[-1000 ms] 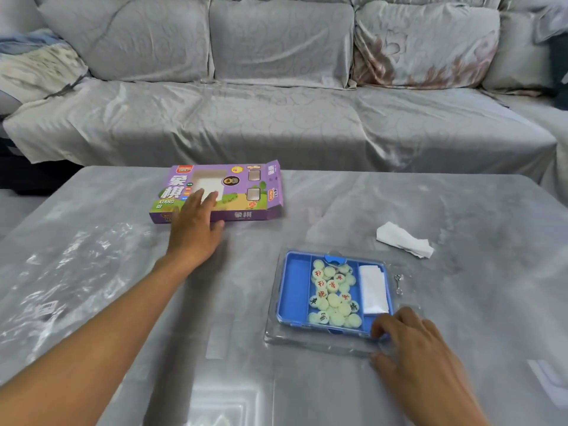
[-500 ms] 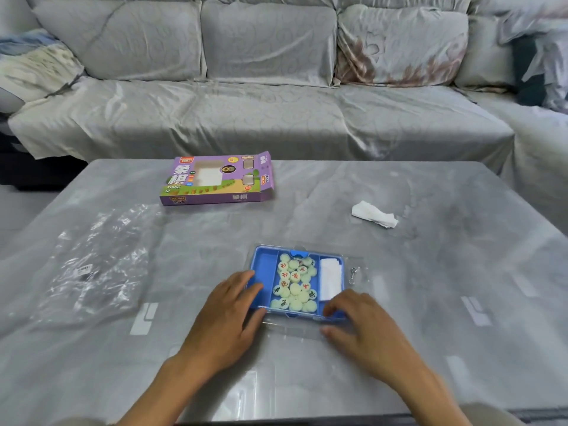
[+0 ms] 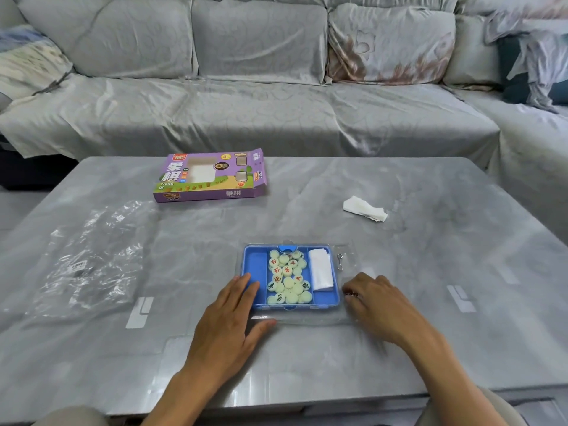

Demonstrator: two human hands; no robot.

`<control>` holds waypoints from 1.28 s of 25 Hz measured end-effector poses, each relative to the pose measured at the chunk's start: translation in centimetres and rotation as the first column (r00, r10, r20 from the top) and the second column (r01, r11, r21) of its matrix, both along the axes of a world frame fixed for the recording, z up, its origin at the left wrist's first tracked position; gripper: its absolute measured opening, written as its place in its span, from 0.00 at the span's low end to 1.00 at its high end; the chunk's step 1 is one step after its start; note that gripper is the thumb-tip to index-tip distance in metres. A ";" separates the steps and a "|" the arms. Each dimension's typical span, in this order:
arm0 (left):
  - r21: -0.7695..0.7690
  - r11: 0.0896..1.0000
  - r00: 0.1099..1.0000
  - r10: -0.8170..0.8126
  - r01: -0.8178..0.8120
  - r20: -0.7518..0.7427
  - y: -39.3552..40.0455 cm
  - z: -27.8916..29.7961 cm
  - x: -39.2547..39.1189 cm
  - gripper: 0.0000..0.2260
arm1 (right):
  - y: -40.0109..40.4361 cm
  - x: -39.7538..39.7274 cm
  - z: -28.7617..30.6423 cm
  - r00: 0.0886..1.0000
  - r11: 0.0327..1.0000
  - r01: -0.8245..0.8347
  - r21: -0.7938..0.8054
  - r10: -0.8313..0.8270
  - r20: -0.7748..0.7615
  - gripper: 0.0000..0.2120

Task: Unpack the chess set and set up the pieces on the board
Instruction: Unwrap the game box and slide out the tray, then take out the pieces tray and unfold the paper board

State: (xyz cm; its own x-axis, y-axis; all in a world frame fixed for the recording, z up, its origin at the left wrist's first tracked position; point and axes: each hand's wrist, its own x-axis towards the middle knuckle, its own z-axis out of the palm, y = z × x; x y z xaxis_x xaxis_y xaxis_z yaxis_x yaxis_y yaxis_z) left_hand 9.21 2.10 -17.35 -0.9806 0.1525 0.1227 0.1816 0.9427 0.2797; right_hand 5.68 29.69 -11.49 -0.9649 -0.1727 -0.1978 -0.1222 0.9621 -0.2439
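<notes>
A blue tray (image 3: 257,265) lies in a clear plastic shell (image 3: 347,265) near the table's front. Its middle compartment holds several pale round chess pieces (image 3: 289,281) with red or dark characters. A folded white sheet (image 3: 321,270) fills the right compartment. My left hand (image 3: 229,315) lies flat with straight fingers touching the tray's left front corner. My right hand (image 3: 378,302) sits at the tray's right front corner with fingers curled on the clear shell's edge.
The purple chess box (image 3: 212,176), its right flap open, lies at the back left of the grey table (image 3: 430,256). A crumpled clear wrapper (image 3: 89,259) is at the left. A white tissue (image 3: 364,209) lies at the right. A sofa stands behind.
My left hand left the purple box and came back to the tray's left side. My right hand slid from the tray's front edge to its right corner. The view pulled back.
</notes>
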 end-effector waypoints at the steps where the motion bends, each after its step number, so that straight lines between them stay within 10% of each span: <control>1: -0.008 1.000 1.000 -0.008 0.007 -0.012 -0.1 0.0 0.0 0.38 | 0.2 0.0 0.1 1.000 1.000 -0.013 -0.014 0.013 0.003 0.12; 8: 0.040 0.999 0.999 -0.005 0.003 0.046 -0.1 0.4 -0.4 0.40 | -0.2 -1.5 -1.2 0.939 0.905 0.165 -0.392 -0.266 -0.218 0.08; 13: 0.388 0.922 0.998 0.038 -0.012 -0.058 1.1 3.2 0.1 0.27 | -2.6 -1.0 0.8 0.853 0.345 0.296 -0.891 -0.516 0.083 0.06; 15: 0.701 0.710 0.998 0.048 -0.062 0.040 3.0 4.6 0.0 0.16 | -4.1 -0.5 1.3 0.858 0.115 0.371 -0.922 -0.423 0.293 0.03; 17: 0.920 0.271 0.942 -0.100 -0.283 0.319 4.8 5.8 -0.3 0.12 | -6.1 0.3 1.4 0.884 0.076 0.408 -0.910 -0.284 0.372 0.02; 19: 0.863 -0.051 0.835 -0.285 -0.503 0.470 5.3 6.1 -0.6 0.18 | -8.1 1.4 1.2 0.946 0.207 0.323 -0.924 -0.112 0.305 0.06; 21: 0.766 -0.177 0.775 -0.302 -0.618 0.555 4.8 5.8 -0.9 0.19 | -9.2 2.2 1.2 0.985 0.377 0.159 -0.912 -0.002 0.171 0.09; 26: 0.609 -0.386 0.716 -0.278 -0.693 0.640 3.3 5.5 -1.4 0.18 | -4.7 -1.6 0.7 0.860 0.849 0.201 -0.489 -0.392 -0.327 0.07; 32: 0.506 -0.512 0.711 -0.385 -0.695 0.588 2.8 5.8 -1.5 0.26 | -3.8 -4.4 -2.3 0.950 0.970 0.241 0.041 -0.227 -0.213 0.14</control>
State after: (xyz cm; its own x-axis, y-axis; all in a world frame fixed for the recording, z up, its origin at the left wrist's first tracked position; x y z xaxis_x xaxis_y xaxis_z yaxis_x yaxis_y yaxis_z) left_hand 7.68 4.91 -11.59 -0.7906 0.2057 -0.5767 -0.4962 -0.7670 0.4067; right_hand 1.31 25.92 -13.76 -0.9976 0.0694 0.0056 0.0674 0.9828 -0.1721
